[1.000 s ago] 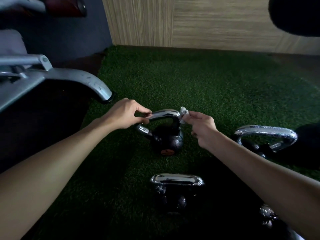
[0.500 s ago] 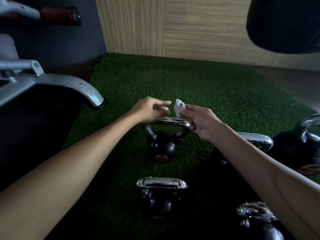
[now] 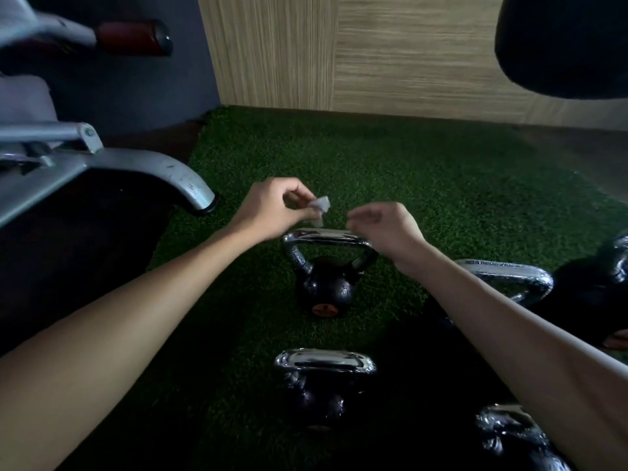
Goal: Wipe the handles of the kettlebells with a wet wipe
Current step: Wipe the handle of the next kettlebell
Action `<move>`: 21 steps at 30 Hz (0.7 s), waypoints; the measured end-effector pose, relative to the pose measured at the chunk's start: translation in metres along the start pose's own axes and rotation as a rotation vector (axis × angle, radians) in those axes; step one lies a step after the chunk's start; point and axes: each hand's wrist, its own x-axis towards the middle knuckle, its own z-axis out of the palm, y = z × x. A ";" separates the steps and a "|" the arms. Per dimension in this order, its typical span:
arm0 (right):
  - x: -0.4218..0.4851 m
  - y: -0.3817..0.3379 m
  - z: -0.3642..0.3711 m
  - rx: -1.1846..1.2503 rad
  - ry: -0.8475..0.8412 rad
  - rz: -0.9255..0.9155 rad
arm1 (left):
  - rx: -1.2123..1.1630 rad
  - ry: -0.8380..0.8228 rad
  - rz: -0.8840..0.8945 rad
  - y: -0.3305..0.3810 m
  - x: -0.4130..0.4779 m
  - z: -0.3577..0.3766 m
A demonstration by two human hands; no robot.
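At the far left a grey painted metal machine leg [image 3: 163,171] curves down to a rubber-capped foot on the floor, with a dark red padded grip [image 3: 132,37] above it. The left hand [image 3: 272,209] reaches in over the nubby green artificial turf [image 3: 424,185], its fingertips pinched together on a small, crumpled white wet wipe [image 3: 319,205], which hangs just above the left end of a chrome handle [image 3: 324,236]. That handle is a rounded trapezoid, smooth and shiny on top and rough near its roots, rising from a small glossy black kettlebell [image 3: 328,292] with an orange spot low on its near side. Nearer stands a 2nd kettlebell [image 3: 321,379] with a flat, mirror-bright handle. The right hand [image 3: 387,226] hovers over the right end of the far handle, fingers curled loosely and holding nothing, close to the wipe but apart from it. Further right, 3 more dark kettlebells with chrome handles [image 3: 509,277] sit on the turf, partly hidden by the forearm. A pale wood-grain wall panel [image 3: 390,52] runs behind.
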 end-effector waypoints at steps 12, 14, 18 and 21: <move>0.000 0.006 0.004 -0.751 -0.028 -0.347 | 0.343 -0.165 0.237 0.008 -0.015 0.004; -0.001 0.003 0.006 -0.795 -0.056 -0.379 | 0.357 -0.181 0.232 0.010 -0.009 0.004; -0.005 0.000 0.007 -0.819 -0.050 -0.385 | 0.352 -0.215 0.243 0.004 0.000 0.006; -0.008 0.009 -0.002 -0.823 -0.053 -0.380 | 0.308 -0.222 0.182 -0.002 0.002 0.005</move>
